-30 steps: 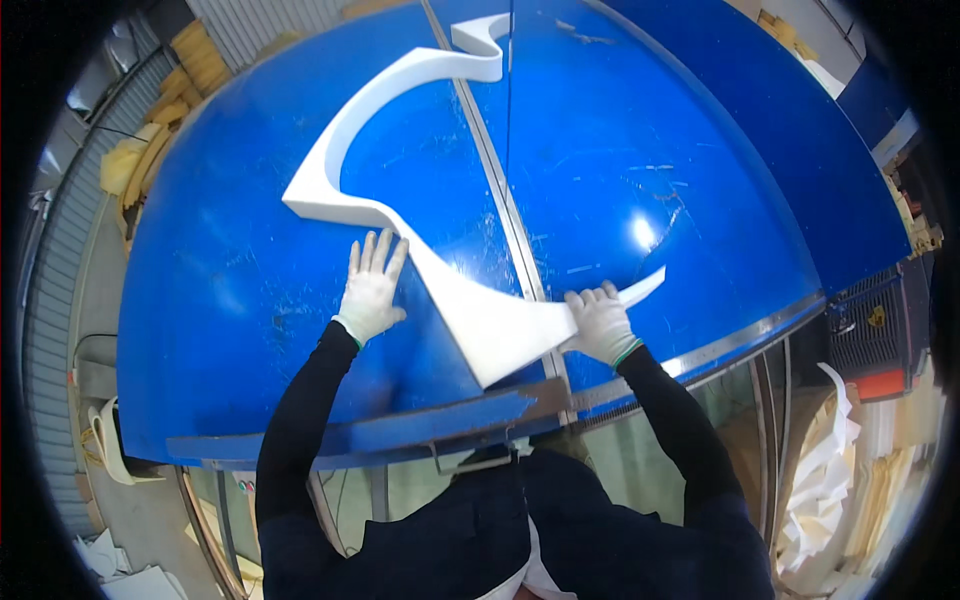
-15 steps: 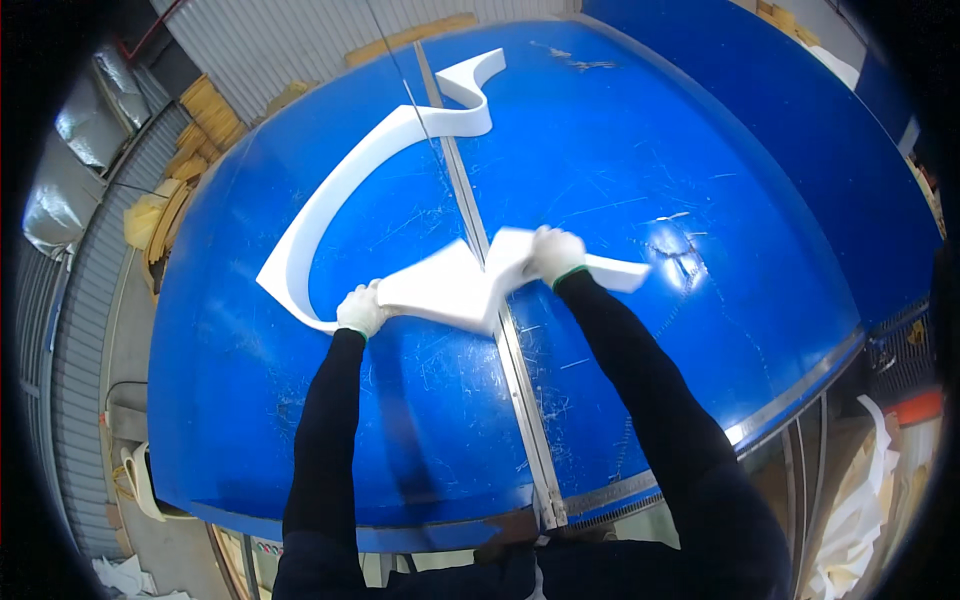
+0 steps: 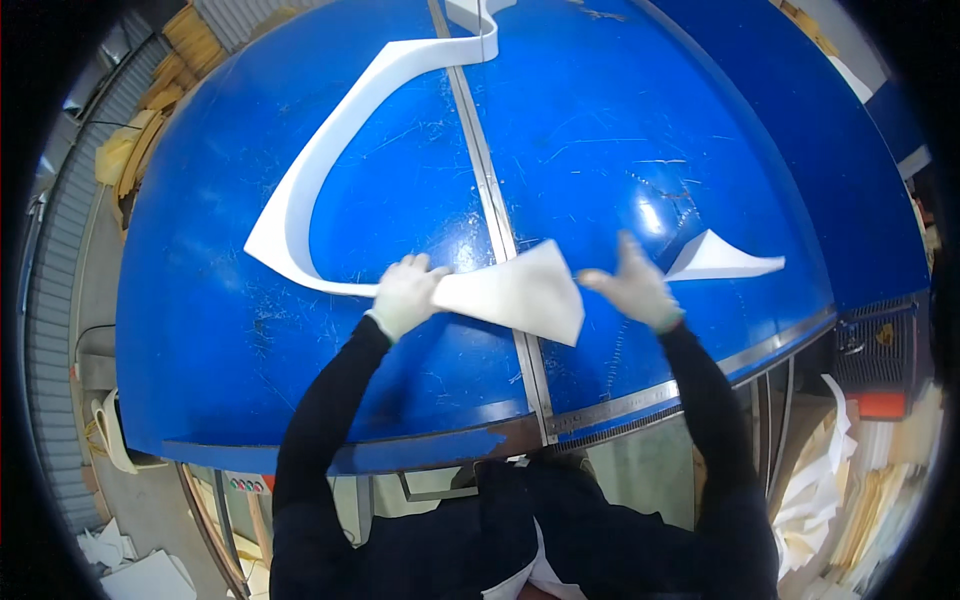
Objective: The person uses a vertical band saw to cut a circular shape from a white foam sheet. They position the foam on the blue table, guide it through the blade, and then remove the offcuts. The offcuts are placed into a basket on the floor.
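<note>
My left hand (image 3: pixel 405 297), in a white glove, grips the narrow part of a wide, flaring white foam piece (image 3: pixel 525 295). That piece extends right across the table's metal strip, its broad end slightly blurred. My right hand (image 3: pixel 635 285), also gloved, is open with thumb and fingers apart, just right of the broad end and holding nothing. Beside it on the right lies a smaller pointed foam piece (image 3: pixel 722 260). A long curved foam band (image 3: pixel 325 155) stretches up the table's left half. Its thin end runs to my left hand, which hides whether it joins the flaring piece.
The big blue table (image 3: pixel 420 390) has scratches and a metal strip (image 3: pixel 482 170) across it. A thin upright wire (image 3: pixel 480 20) shows at the far end. Stacked yellowish sheets (image 3: pixel 150 150) stand left; white scraps (image 3: pixel 815 490) hang at lower right.
The smaller foam piece now lies apart at the right, and my right hand has let go of it. My left hand has shifted along the foam. The whole view has moved nearer the table.
</note>
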A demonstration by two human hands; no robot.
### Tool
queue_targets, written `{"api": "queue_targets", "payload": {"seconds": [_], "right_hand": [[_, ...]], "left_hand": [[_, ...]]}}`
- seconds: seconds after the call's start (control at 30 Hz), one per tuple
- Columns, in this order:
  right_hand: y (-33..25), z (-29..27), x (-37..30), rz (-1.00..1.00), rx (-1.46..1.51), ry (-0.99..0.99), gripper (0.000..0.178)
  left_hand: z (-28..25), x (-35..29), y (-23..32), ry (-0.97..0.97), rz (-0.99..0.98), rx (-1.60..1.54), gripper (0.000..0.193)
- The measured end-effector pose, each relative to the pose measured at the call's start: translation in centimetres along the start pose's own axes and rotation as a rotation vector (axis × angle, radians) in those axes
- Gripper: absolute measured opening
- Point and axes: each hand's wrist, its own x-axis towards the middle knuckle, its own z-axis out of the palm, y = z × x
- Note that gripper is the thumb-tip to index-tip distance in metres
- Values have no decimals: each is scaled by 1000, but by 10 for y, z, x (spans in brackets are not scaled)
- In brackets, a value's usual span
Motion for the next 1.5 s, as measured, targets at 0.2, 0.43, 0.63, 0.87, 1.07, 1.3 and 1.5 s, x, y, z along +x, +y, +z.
{"api": "queue_targets", "payload": {"seconds": [0.2,0.43,0.63,0.87,1.07,1.3,1.5], "right_hand": [[3,66,61,46,88,-212,83],[-27,73,199,55,170,171,58],[21,-14,194,-24,637,557,68],[136,-81,36,713,102,760,78],[298,-44,34,748,339,596,85],[277,-25,1,599,8,656,53],[146,54,-187,-85,1654,1017,29]], "left_hand": [[10,16,-22,57,-255,136,62],[29,92,-107,4,-592,76,45],[73,-11,-212,-97,-361,-53,37],[-9,-105,-48,-132,-765,-926,37],[4,-117,-11,-170,-688,-1107,36],[-10,-84,14,-309,-547,-1042,41],[-63,-77,82,-617,-496,-496,60]]}}
